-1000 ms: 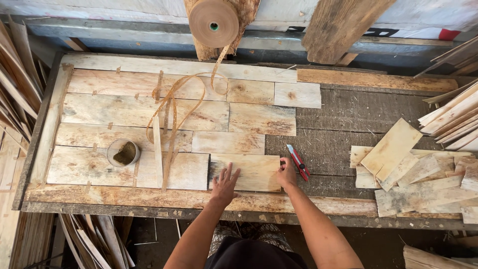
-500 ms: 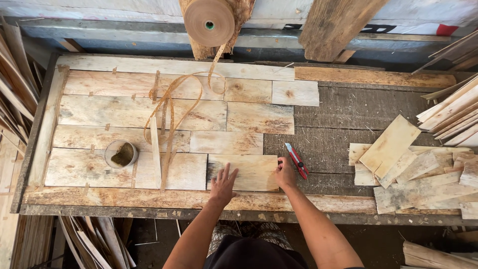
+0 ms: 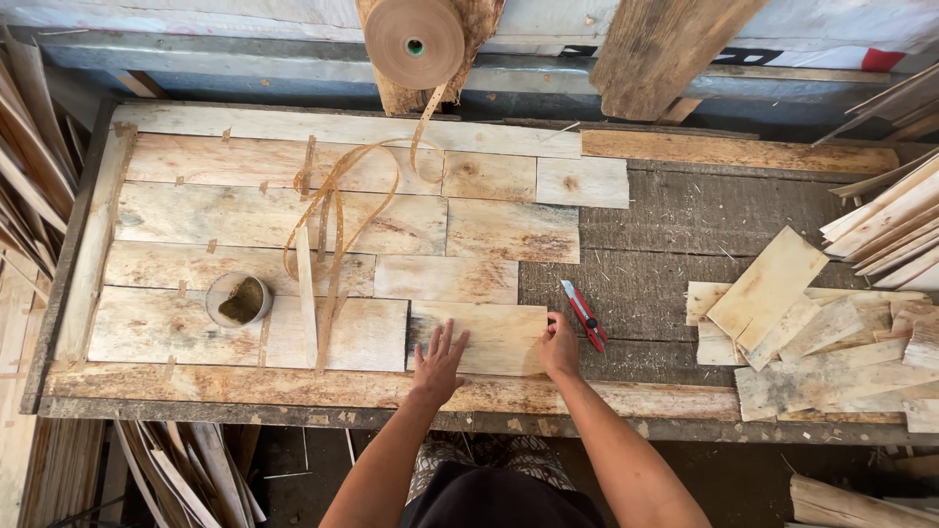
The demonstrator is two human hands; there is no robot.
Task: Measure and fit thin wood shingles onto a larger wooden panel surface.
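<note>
Rough pale veneer sheet (image 3: 494,337), rectangular, is pinned flat to the table (image 3: 685,210) by two hands: left hand (image 3: 437,360) pressed on it with fingers spread wide, right hand (image 3: 558,347) curled narrow on its right edge. One red utility knife (image 3: 585,315) is seen just right of the right hand, one round cup (image 3: 238,299) well left of the left hand, one tape roll (image 3: 414,41) far above. Both hands unchanged against the earlier frame, sheet unmoved.

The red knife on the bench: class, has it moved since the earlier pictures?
No. The red knife lies at the same spot beside the right hand, just right of the wood sheet.
</note>
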